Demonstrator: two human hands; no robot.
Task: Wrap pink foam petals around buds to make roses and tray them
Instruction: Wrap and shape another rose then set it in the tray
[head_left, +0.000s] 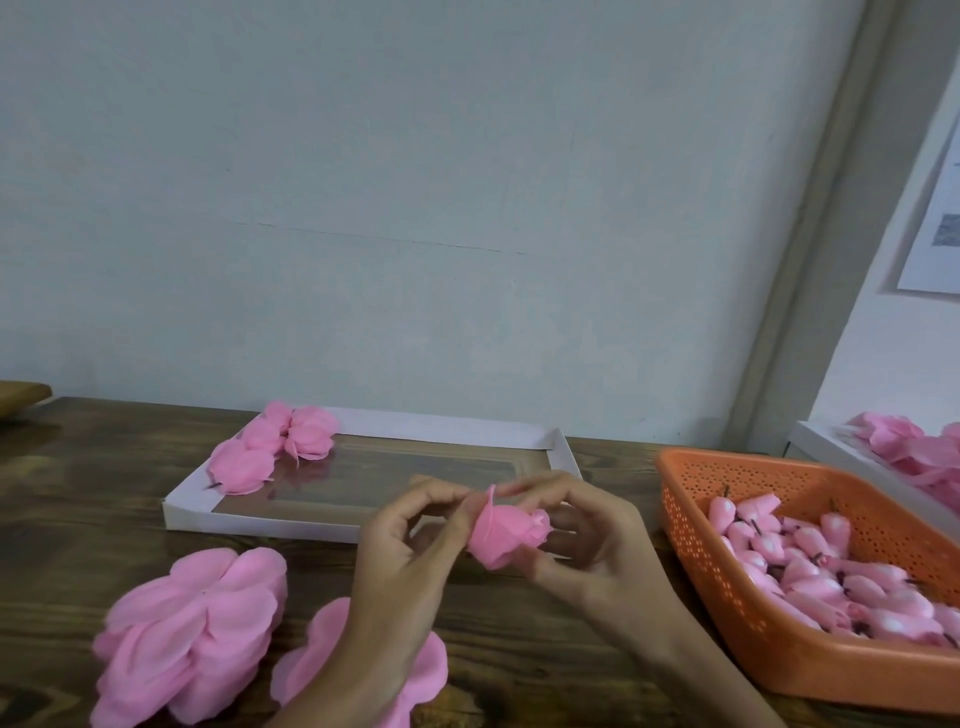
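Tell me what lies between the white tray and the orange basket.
In the head view, bare wooden table farther back; nearer, the right hand, gripping the rose, fills the gap.

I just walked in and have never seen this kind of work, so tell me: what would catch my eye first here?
The pink stands out: at the centre the left hand and right hand pinch a half-made rose. An orange basket at right holds a heap of buds, petal stacks lie at near left, and a few finished roses sit in the far left corner of the white tray.
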